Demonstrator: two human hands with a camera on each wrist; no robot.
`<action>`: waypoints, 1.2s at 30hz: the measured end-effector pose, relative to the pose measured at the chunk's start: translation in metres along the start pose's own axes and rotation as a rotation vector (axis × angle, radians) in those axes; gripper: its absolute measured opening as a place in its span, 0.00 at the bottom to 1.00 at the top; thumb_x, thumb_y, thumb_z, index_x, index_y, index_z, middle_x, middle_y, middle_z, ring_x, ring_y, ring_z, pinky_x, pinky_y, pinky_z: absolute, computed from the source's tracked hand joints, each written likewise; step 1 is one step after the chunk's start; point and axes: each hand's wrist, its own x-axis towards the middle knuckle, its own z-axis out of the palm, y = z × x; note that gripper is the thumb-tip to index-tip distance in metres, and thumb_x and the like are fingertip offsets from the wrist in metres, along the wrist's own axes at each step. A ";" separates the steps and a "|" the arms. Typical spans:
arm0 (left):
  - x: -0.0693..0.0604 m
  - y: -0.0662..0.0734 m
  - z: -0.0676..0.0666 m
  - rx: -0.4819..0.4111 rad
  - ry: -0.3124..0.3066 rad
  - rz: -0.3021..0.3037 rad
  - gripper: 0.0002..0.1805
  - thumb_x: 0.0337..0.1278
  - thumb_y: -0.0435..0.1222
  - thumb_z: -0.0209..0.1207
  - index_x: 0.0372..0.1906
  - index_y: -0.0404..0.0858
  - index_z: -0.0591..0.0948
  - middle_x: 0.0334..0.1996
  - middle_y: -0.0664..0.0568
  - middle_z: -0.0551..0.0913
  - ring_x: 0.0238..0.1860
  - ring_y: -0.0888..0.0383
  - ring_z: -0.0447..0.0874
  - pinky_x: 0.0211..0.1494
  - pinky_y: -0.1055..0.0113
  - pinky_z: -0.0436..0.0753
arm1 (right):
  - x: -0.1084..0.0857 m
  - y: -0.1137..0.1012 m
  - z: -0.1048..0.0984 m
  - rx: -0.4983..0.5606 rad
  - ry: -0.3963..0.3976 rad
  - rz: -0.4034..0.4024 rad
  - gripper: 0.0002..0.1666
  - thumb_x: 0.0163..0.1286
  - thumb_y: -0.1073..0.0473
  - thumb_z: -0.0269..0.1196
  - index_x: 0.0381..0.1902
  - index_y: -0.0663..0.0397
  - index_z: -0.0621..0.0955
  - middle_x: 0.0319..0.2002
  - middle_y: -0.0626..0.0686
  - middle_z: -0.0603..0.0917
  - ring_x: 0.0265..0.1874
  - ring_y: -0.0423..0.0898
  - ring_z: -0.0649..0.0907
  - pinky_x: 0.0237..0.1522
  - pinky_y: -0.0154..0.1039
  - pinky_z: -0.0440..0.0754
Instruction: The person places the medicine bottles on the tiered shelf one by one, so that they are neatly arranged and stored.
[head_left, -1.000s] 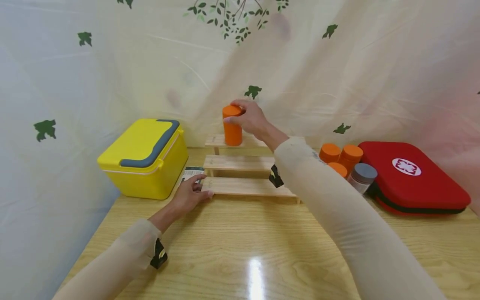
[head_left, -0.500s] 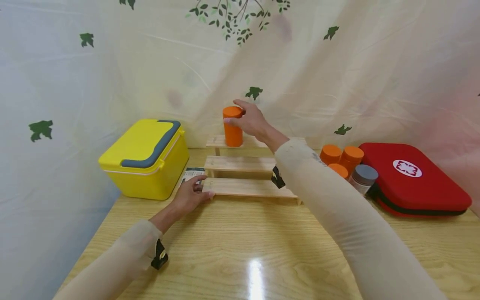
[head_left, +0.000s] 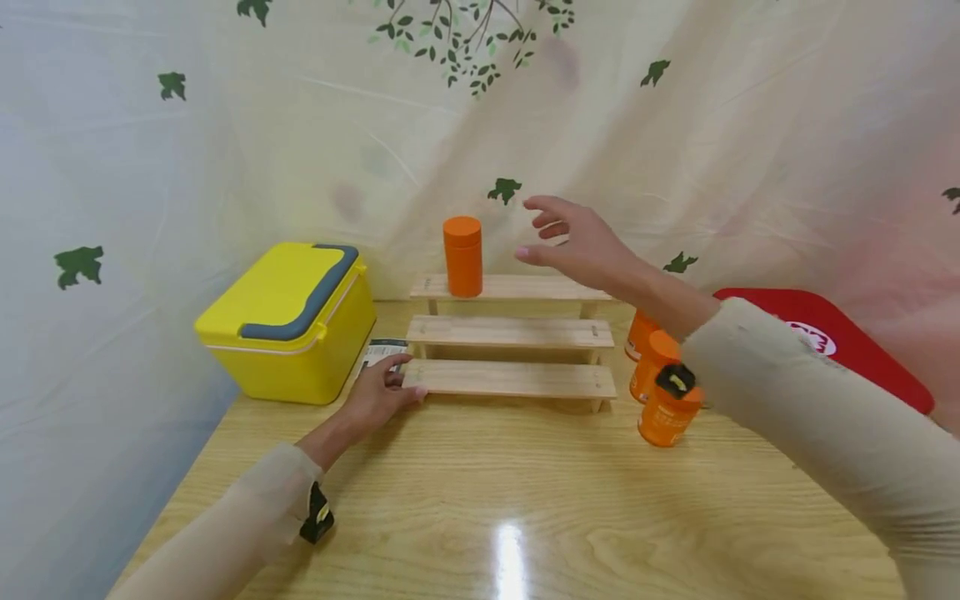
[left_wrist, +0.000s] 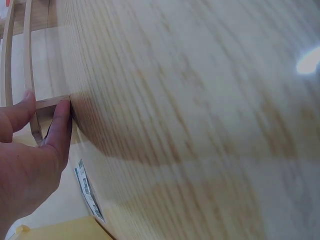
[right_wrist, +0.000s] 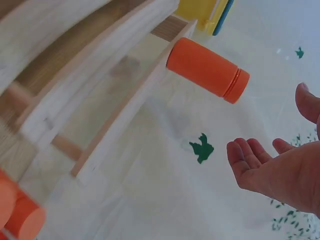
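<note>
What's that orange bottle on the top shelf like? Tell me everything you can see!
The orange bottle is a smooth, plastic-looking cylinder with a matching lid on. No writing shows on the sides in view. It stands upright on the wooden top shelf, near its left end; the right hand is apart from it.

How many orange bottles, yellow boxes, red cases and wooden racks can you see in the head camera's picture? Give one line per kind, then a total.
Orange bottles: 4 visible (others may be hidden)
Yellow box: 1
Red case: 1
Wooden rack: 1
Total: 7 visible
</note>
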 end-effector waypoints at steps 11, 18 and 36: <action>0.000 -0.001 -0.001 -0.007 -0.007 -0.001 0.34 0.58 0.36 0.64 0.69 0.35 0.66 0.54 0.35 0.78 0.48 0.49 0.78 0.50 0.62 0.81 | -0.108 0.045 -0.034 -0.141 0.059 0.122 0.42 0.66 0.45 0.63 0.73 0.48 0.61 0.65 0.62 0.68 0.60 0.63 0.69 0.55 0.61 0.74; 0.000 -0.003 0.000 -0.002 -0.009 -0.002 0.35 0.58 0.37 0.65 0.69 0.35 0.66 0.53 0.37 0.79 0.46 0.50 0.77 0.48 0.65 0.80 | -0.155 0.087 -0.040 -0.206 0.100 0.190 0.44 0.64 0.44 0.65 0.72 0.53 0.63 0.62 0.65 0.70 0.55 0.66 0.72 0.49 0.60 0.79; 0.000 -0.002 0.001 -0.013 -0.011 -0.002 0.35 0.58 0.37 0.65 0.69 0.35 0.66 0.51 0.37 0.80 0.45 0.50 0.77 0.47 0.65 0.81 | -0.194 0.133 0.004 -0.128 0.185 0.369 0.52 0.60 0.38 0.67 0.67 0.67 0.60 0.58 0.68 0.69 0.51 0.65 0.74 0.43 0.53 0.84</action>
